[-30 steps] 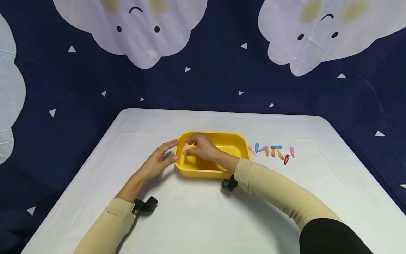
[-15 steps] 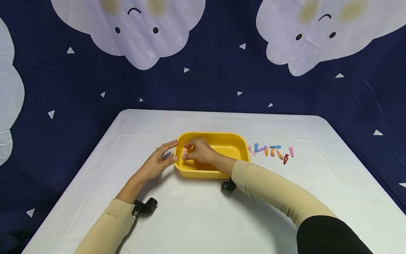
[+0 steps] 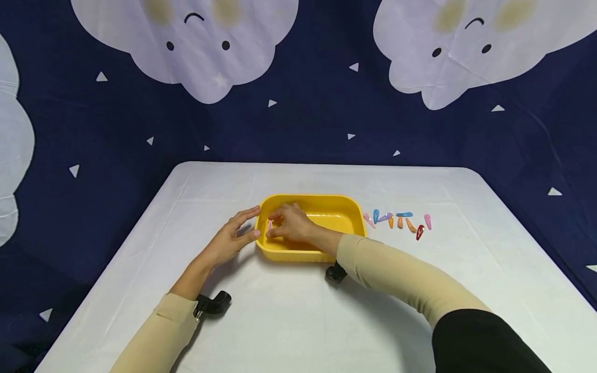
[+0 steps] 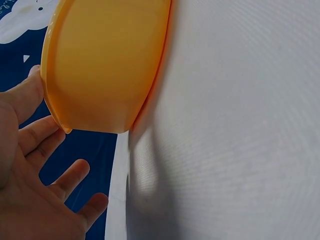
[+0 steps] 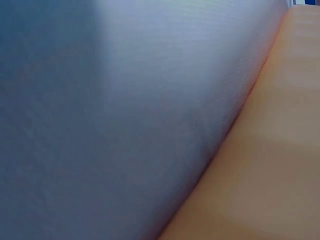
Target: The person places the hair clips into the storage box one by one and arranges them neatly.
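- Here's the pink clip (image 3: 269, 225), inside the yellow tray (image 3: 308, 256) at its left edge, pinched between the right hand's (image 3: 295, 225) thumb and finger!
- The left hand (image 3: 228, 238), fingers spread and relaxed, touches that edge from outside, just across the wall from the clip.
- Off the tray's right edge, loose clips (image 3: 400, 223) lie on the table (image 3: 261, 321).

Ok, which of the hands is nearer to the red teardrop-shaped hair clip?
Right. The right hand is inside the yellow rectangular tray, left of the red clip; the left hand is farther away, touching the tray's left end.
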Demonstrator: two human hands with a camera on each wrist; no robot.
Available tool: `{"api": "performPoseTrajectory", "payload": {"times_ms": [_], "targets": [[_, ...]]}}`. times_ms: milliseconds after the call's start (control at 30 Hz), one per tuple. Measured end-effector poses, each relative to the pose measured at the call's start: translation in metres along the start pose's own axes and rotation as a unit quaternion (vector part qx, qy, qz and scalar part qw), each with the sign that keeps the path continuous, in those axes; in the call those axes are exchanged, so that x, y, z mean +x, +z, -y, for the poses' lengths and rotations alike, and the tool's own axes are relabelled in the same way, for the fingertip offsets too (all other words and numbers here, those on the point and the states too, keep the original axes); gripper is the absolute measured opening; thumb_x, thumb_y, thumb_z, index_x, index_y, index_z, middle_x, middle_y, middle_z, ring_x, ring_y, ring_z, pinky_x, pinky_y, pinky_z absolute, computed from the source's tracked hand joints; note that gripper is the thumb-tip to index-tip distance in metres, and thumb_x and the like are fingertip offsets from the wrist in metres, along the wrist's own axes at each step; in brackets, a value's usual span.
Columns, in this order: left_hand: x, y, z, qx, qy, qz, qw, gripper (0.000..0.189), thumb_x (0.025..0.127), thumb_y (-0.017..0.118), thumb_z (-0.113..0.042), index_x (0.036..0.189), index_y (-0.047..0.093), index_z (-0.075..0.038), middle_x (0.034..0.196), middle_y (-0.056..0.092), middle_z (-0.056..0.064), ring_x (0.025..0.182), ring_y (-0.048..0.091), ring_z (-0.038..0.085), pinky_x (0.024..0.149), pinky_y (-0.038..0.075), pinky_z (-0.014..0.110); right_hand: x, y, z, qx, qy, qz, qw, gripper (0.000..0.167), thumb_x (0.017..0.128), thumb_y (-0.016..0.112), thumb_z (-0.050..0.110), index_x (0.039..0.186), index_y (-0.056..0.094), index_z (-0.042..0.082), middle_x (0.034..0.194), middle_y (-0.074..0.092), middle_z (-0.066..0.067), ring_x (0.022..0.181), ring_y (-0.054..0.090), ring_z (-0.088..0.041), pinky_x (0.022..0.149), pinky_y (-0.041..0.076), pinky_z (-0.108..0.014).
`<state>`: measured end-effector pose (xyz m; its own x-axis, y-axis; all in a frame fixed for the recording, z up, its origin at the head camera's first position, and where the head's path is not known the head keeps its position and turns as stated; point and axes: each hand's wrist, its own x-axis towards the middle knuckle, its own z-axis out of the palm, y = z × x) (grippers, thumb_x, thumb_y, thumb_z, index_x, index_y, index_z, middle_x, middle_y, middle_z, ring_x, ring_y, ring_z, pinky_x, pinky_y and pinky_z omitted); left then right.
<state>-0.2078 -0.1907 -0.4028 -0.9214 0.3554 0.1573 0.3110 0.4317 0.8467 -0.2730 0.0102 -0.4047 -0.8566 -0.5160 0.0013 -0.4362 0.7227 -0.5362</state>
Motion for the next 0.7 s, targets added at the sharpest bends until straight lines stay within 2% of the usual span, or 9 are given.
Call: {"api": "performPoseTrajectory", "payload": {"times_ms": [233,700], "targets": [[-0.0002,-0.0010,-0.0004,-0.001,0.004,0.000,1.0000,0.055,0.092,0.061,-0.023,0.142,0.042,-0.010,0.153,0.033,0.006,0.145,0.020,0.030,0.116,0.017,0.058,0.0019,0.0025,0.0015,-0.019,0.005,0.006,0.9998,0.052,0.074,0.079,0.039,0.116,0.068,0.012,0.109,0.066,0.000,0.102,0.045,-0.019,0.088,0.037,-0.030],[-0.0007,-0.0009,-0.0007,-0.005,0.003,0.003,1.0000,0.055,0.093,0.060,-0.023,0.142,0.042,-0.009,0.153,0.033,0.007,0.145,0.019,0.031,0.116,0.017,0.058,0.0009,0.0044,0.0054,-0.079,-0.018,0.008,0.9967,0.052,0.074,0.078,0.043,0.116,0.068,0.014,0.103,0.063,0.000,0.105,0.044,-0.020,0.086,0.038,-0.033]]}}
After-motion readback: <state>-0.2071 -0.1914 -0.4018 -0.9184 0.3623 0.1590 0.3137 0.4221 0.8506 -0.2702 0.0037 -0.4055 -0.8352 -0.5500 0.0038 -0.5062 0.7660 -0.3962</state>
